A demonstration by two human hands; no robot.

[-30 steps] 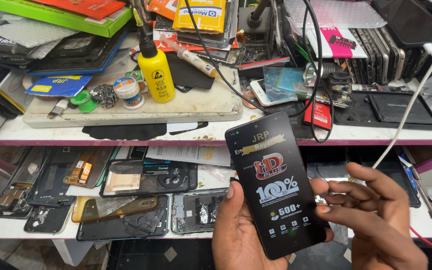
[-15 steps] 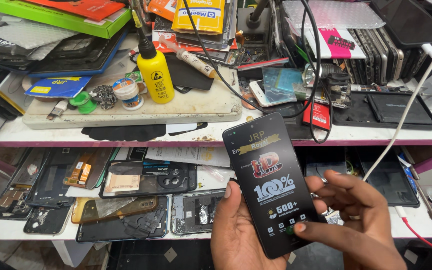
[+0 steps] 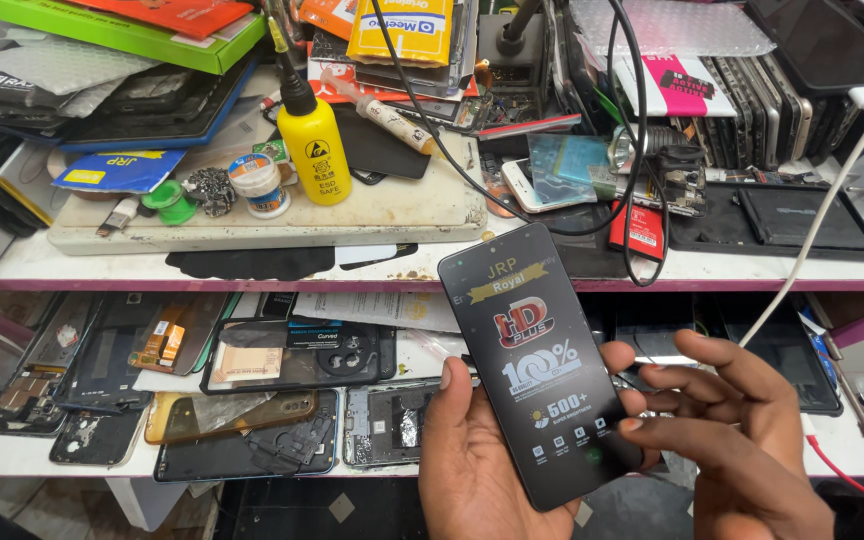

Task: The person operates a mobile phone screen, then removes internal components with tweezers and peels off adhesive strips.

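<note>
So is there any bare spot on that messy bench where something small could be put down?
Little. The cream work mat is bare between the yellow squeeze bottle and its chipped right corner. The white shelf edge is free in a thin strip. Elsewhere it is crowded: the lower shelf is packed with phone back frames, and the left hand holds a black screen panel.

Both hands, left (image 3: pixel 477 470) and right (image 3: pixel 737 440), are bare, no rings or sleeves.
</note>
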